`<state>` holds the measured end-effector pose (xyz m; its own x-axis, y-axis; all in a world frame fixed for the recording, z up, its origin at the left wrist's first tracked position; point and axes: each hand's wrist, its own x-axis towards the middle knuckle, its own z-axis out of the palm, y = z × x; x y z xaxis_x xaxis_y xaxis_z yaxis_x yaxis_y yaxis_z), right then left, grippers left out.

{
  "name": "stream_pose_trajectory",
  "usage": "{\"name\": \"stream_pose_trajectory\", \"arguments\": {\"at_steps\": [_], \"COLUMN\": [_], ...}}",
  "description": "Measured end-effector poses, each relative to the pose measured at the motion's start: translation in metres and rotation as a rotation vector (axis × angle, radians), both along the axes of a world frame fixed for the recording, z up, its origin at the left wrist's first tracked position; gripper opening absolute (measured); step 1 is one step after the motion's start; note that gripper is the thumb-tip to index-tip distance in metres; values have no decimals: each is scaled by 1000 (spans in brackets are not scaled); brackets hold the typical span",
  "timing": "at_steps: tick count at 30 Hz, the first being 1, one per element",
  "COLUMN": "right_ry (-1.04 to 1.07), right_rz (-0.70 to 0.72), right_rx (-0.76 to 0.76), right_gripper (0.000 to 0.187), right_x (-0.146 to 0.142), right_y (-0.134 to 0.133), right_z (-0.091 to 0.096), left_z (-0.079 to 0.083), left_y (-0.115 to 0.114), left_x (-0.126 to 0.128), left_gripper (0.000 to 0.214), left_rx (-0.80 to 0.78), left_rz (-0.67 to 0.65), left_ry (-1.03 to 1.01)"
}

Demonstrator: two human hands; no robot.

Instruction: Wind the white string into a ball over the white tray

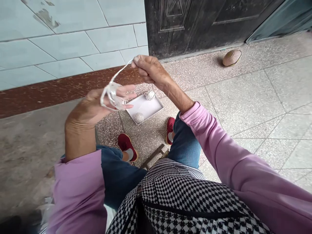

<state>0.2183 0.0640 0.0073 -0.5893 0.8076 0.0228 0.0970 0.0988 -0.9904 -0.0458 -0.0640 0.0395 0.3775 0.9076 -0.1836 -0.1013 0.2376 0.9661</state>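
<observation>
My left hand point(91, 105), at the left, has its fingers spread, and loose loops of white yarn point(112, 96) lie around its thumb and across the fingers. From these loops a strand rises to my right hand point(149, 69), which pinches it between thumb and fingertips, higher up near the wall. A shallow white box point(148, 109) lies on the floor beneath both hands. Inside it are a white yarn ball point(149, 95) at the far corner and another yarn ball point(138, 117) at the near corner. A thin thread seems to run up from the far ball toward my right hand.
A tiled wall point(73, 39) with a brown baseboard point(44, 86) and a dark panelled door point(190, 26) stand ahead. A rounded tan object point(232, 58) sits on the floor near the door. Part of a stool-like frame point(154, 156) shows between my legs.
</observation>
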Motion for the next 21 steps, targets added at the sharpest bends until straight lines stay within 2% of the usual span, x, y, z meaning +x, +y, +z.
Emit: {"name": "stream_pose_trajectory", "arguments": {"at_steps": [3, 6, 10, 13, 15, 18, 19, 20, 21], "right_ry": [-49, -164, -235, -200, -189, -196, -183, -156, -117], "right_rz": [17, 223, 523, 643, 729, 843, 850, 832, 801], "right_rx": [39, 118, 83, 38, 22, -48, -88, -126, -157], "right_gripper": [63, 43, 34, 31, 32, 33, 31, 30, 28], "right_x": [-19, -35, -44, -44, -42, -38, -37, -35, -32], "right_y": [-14, -37, -69, -86, -93, -97, -96, -94, -90], "right_z": [-14, -22, -25, -24, -21, -12, -8, -3, 2], "left_z": [10, 18, 20, 12, 3, -9, -12, -13, -14], "left_y": [-1, -4, -5, 1, 7, 14, 15, 15, 15], "left_x": [-9, -25, -54, -78, -87, -80, -72, -62, -51], "left_gripper": [75, 79, 79, 80, 84, 95, 90, 79, 65], "left_rx": [146, 329, 407, 460, 437, 328, 297, 271, 264], "left_rz": [158, 288, 329, 387, 462, 708, 759, 746, 672], "left_ry": [-75, -42, -33, -54, -43, 65, 174, 304, 417]}}
